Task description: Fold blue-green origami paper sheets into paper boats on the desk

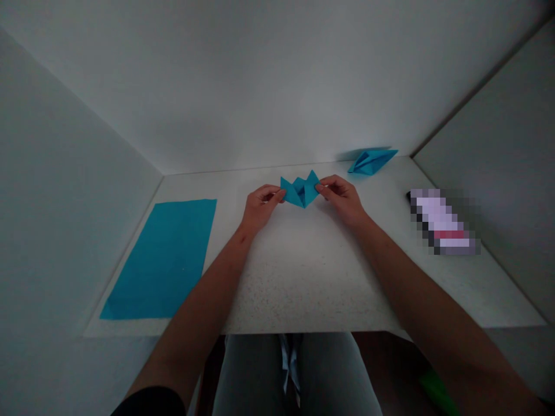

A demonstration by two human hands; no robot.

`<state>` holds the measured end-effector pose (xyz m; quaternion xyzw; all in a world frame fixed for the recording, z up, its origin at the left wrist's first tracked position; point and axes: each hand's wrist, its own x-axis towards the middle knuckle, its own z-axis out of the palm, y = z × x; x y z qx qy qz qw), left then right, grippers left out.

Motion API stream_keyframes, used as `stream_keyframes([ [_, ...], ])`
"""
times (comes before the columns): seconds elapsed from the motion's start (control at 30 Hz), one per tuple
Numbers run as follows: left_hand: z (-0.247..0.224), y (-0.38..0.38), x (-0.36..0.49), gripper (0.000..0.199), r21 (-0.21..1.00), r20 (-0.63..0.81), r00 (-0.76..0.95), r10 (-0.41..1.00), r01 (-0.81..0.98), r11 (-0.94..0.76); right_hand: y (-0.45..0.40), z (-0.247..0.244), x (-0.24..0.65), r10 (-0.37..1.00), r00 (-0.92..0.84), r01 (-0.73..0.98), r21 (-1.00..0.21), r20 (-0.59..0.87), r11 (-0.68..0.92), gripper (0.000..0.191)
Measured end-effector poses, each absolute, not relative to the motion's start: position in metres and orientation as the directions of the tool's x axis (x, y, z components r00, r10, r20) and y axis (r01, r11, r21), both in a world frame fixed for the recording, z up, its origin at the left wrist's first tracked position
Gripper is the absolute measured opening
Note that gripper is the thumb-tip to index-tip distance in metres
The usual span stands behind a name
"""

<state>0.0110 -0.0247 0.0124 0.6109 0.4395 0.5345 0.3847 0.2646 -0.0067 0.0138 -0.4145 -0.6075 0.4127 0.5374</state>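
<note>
A small folded piece of blue paper (305, 192), with two raised points and an opening at its middle, is held up between both hands over the far part of the white table. My left hand (261, 205) pinches its left corner between thumb and fingers. At the right corner, my right hand (342, 198) grips the paper the same way. Beyond the right hand, a second folded blue paper shape (372, 162), long and pointed, rests against the back wall.
A flat sheet of blue paper (162, 260) lies on the left of the white table (299, 289). To the right is a phone-like device (444, 222), blurred out. Walls stand at the back and both sides. The person's legs (295, 375) are below the table's front edge.
</note>
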Motion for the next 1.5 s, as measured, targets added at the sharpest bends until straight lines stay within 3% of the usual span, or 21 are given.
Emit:
stream_keyframes([
  [0.27, 0.000, -0.012, 0.011, 0.048, 0.954, 0.301, -0.046, 0.953, 0.021, -0.300, 0.001, 0.012, 0.272, 0.976, -0.045, 0.050, -0.975, 0.212, 0.215, 0.064],
  [0.5, -0.001, -0.014, 0.008, 0.059, 0.957, 0.289, -0.006, 0.957, 0.041, -0.288, 0.001, 0.009, 0.269, 0.974, -0.115, 0.016, -0.980, 0.195, 0.198, 0.062],
  [0.73, 0.016, -0.031, 0.013, 0.030, 0.952, 0.253, 0.136, 0.958, 0.141, -0.272, -0.014, 0.020, 0.259, 0.944, -0.267, 0.014, -0.979, 0.193, 0.204, 0.050],
  [0.87, 0.021, -0.036, 0.013, 0.032, 0.951, 0.165, 0.222, 0.961, 0.224, -0.215, -0.022, 0.024, 0.256, 0.928, -0.326, 0.055, -0.976, 0.181, 0.210, 0.044],
  [1.17, 0.008, -0.024, 0.018, 0.045, 0.970, 0.218, 0.154, 0.964, 0.071, -0.231, -0.013, 0.018, 0.261, 0.970, -0.181, 0.150, -0.971, 0.161, 0.189, 0.069],
  [1.33, 0.008, -0.024, 0.018, 0.043, 0.977, 0.195, 0.144, 0.970, 0.060, -0.206, -0.007, 0.018, 0.265, 0.973, -0.063, 0.062, -0.972, 0.222, 0.226, 0.066],
  [1.5, 0.009, -0.025, 0.018, 0.046, 0.981, 0.191, 0.136, 0.972, 0.017, -0.195, -0.012, 0.022, 0.264, 0.959, -0.155, 0.036, -0.969, 0.238, 0.246, 0.059],
])
